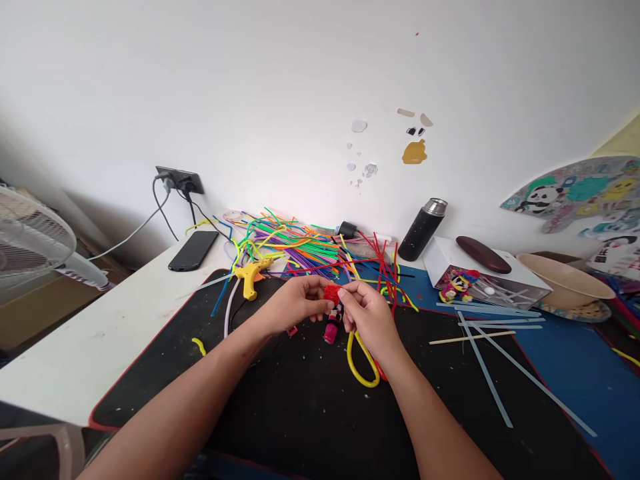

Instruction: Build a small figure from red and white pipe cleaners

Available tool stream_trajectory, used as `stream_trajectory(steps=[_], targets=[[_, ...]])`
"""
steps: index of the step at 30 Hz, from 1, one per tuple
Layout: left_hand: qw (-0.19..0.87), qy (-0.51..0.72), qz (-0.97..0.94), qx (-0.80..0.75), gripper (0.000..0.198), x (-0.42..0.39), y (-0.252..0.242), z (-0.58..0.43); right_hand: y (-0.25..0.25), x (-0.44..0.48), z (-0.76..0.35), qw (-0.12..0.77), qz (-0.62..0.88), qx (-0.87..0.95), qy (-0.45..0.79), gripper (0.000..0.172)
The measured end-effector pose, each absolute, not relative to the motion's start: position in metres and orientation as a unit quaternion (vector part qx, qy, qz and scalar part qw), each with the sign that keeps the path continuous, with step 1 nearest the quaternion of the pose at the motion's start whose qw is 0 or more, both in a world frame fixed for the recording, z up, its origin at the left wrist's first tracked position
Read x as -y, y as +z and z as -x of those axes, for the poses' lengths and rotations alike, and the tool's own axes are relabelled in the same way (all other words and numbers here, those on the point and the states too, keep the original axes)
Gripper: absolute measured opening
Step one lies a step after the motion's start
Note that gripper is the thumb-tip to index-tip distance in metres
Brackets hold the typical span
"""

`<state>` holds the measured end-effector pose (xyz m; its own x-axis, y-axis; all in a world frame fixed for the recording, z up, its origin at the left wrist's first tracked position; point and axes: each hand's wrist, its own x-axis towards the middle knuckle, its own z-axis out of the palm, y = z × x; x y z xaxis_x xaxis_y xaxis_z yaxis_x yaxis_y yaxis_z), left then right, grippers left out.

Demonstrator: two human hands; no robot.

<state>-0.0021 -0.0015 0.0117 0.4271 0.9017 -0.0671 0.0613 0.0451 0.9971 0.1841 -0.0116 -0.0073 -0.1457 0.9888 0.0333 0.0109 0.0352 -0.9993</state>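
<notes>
So the person's got a red fuzzy piece (331, 293) pinched between both hands, up above the black mat (300, 413) on the tabletop (55, 360). A small magenta-and-black figure (330, 333) hangs right below it, probably one piece with it, but the fingers hide the join. Gripping from both sides likely keeps something that tiny steady. The hot glue gun (250, 277) sits off past the left hand (293, 305), maybe to stay reachable without crowding the middle. Pose-wise, both forearms angle inward, wrists apart, fingertips nearly meeting. The left hand's thumb and fingers are curled in on the piece; the right hand (367, 308) pinches its other side. Can't tell if that one's also gripping the yellow loop (353, 363) underneath.
</notes>
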Motion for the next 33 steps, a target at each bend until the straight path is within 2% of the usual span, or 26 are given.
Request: stream_trajectory(steps=[10, 13, 15, 20, 24, 26, 28, 30, 33], targets=[[0.595, 0.342, -0.615, -0.389, 0.041, 0.000, 0.007, 0.007, -0.005, 0.013, -0.183, 0.462, 0.441, 0.539, 0.549, 0.030], [0.578, 0.312, -0.637, -0.403, 0.034, -0.002, 0.008, 0.014, -0.005, 0.013, -0.183, 0.473, 0.443, 0.533, 0.544, 0.031], [0.535, 0.284, -0.671, -0.428, 0.024, -0.003, 0.008, 0.019, -0.005, 0.013, -0.184, 0.480, 0.448, 0.528, 0.539, 0.031], [0.330, 0.196, -0.757, -0.529, 0.012, -0.006, 0.004, 0.023, -0.005, 0.013, -0.183, 0.480, 0.448, 0.529, 0.538, 0.032], [0.288, 0.163, -0.790, -0.516, 0.008, -0.007, -0.003, 0.020, -0.004, 0.015, -0.181, 0.474, 0.444, 0.532, 0.543, 0.031], [0.271, 0.199, -0.790, -0.513, 0.018, -0.007, -0.002, 0.021, -0.003, 0.016, -0.180, 0.475, 0.441, 0.531, 0.546, 0.030], [0.292, 0.248, -0.769, -0.512, 0.031, -0.007, 0.002, 0.022, -0.002, 0.016, -0.180, 0.478, 0.437, 0.530, 0.548, 0.029], [0.369, 0.294, -0.734, -0.489, 0.040, -0.006, 0.009, 0.022, -0.002, 0.016, -0.180, 0.478, 0.434, 0.530, 0.550, 0.028], [0.458, 0.353, -0.693, -0.430, 0.042, -0.002, 0.019, 0.019, -0.002, 0.016, -0.180, 0.476, 0.435, 0.538, 0.543, 0.028]])
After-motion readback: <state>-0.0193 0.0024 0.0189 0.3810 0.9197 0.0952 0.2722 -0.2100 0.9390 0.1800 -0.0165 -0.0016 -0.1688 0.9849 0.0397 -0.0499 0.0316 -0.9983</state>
